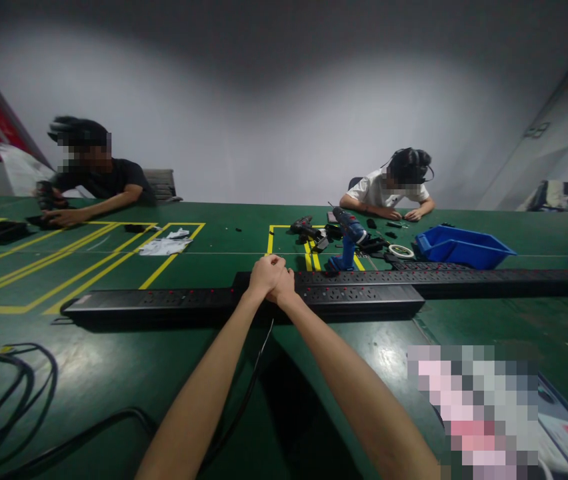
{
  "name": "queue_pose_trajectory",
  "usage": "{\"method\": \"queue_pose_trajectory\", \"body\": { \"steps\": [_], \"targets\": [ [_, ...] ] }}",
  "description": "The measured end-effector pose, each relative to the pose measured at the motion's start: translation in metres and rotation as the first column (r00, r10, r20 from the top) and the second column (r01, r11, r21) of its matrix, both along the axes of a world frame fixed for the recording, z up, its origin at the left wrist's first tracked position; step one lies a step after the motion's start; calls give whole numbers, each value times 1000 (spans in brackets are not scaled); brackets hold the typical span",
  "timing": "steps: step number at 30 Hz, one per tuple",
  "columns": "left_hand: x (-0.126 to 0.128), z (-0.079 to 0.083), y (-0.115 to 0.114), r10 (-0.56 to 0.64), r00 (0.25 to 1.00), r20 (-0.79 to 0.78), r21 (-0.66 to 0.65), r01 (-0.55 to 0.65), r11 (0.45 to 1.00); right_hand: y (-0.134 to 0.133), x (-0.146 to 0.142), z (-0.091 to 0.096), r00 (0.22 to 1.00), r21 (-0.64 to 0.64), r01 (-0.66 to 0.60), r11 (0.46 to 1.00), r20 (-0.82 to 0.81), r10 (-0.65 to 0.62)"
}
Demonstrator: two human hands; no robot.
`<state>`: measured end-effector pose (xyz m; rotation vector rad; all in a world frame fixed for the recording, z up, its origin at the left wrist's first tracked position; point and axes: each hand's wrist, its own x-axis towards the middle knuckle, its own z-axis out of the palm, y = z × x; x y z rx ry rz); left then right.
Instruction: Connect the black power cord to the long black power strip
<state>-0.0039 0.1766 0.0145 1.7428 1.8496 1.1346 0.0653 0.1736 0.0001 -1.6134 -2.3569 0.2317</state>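
My left hand (265,273) and my right hand (285,285) are clasped together, fingers folded against each other, with no object visible in them. They rest over the middle of a long black power strip (194,301) with rows of sockets and small red switches. Just behind it lies a second long black power strip (494,283), reaching far to the right. A thin pale-tipped cable (265,340) runs on the table beneath my forearms.
A blue cordless drill (348,237) stands beyond the strips, near a dark drill (305,228), a tape roll (401,251) and a blue bin (464,247). Black cables (29,393) coil at front left. Papers (167,244) lie farther back. Two people work across the green table (234,233).
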Motion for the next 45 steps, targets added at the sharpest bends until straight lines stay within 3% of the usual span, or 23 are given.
{"method": "queue_pose_trajectory", "body": {
  "steps": [3, 8, 12, 15, 19, 23, 33, 45],
  "targets": [
    [4, 3, -7, -9, 1000, -23, 38, 9, 999, -5, 3, 4, 999, 38, 10, 999, -49, -8],
    [-1, 0, -17, -145, 989, -27, 120, 147, 982, -4, 3, 3, 999, 61, 15, 998, -43, -13],
    [-18, -8, -29, -188, 967, -172, 227, 225, 948, -1, 2, 3, 999, 63, 15, 998, -45, -13],
    [-29, -16, -38, -140, 949, -282, 290, 224, 930, -4, 4, 4, 996, 82, 18, 996, -88, -10],
    [-34, -26, -48, -120, 959, -255, 327, 202, 923, -7, 6, 4, 986, 81, 30, 996, -164, -17],
    [-32, -32, -49, -91, 964, -252, 322, 172, 931, -5, 8, 1, 973, 90, 40, 995, -232, -18],
    [-31, -35, -50, 13, 906, -424, 283, 119, 952, -6, 10, -9, 886, 71, 59, 996, -463, -19],
    [-29, -42, -49, 118, 867, -485, 380, 87, 921, -4, 10, -8, 897, 49, 37, 998, -442, -12]
  ]
}}
